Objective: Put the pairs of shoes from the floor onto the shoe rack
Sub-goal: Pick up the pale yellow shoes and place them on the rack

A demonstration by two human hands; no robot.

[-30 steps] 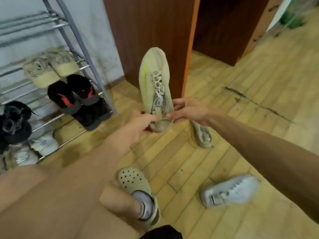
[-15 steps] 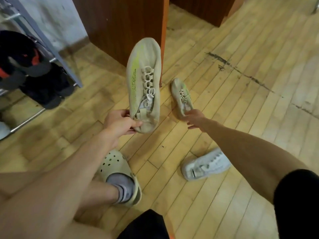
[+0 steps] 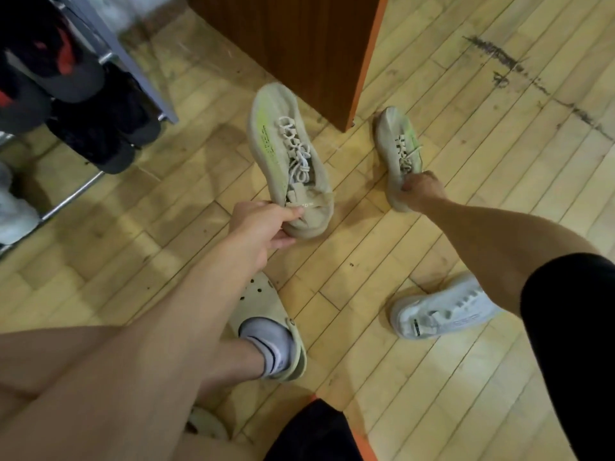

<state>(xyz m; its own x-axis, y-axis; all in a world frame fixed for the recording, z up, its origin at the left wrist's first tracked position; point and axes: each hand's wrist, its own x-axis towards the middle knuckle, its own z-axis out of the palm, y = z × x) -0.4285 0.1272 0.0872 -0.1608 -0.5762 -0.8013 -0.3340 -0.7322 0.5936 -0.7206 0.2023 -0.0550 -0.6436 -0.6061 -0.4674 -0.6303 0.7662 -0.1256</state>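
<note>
Head camera: left hand (image 3: 263, 227) fingers pinch the heel of a beige knit sneaker with a lime stripe (image 3: 289, 158), held above the wooden floor (image 3: 466, 181); right hand (image 3: 421, 188) fingers clasp its mate (image 3: 397, 144) on the floor. Metal shoe rack (image 3: 133, 61) stands left.

1. Held beige sneaker (image 3: 289, 161): pale beige knit, neon yellow-green stripe along one side, off-white laces.
2. Second beige sneaker (image 3: 397, 151): same beige, a touch of green at the collar, whitish laces.
3. White sneaker (image 3: 442, 311): white all over, small black tab near the heel.
4. Clog (image 3: 266, 314): cream, dotted with dark round holes; sock (image 3: 271, 347) light grey-white with a dark band.
5. Floor (image 3: 466, 194): yellow-tan wood strips, dark scuff streaks.
6. Cabinet (image 3: 293, 41): red-brown, orange edge.
7. Shoe rack (image 3: 133, 61): grey metal; black shoes with red marks (image 3: 50, 61).
8. Sleeve (image 3: 572, 327): black.
</note>
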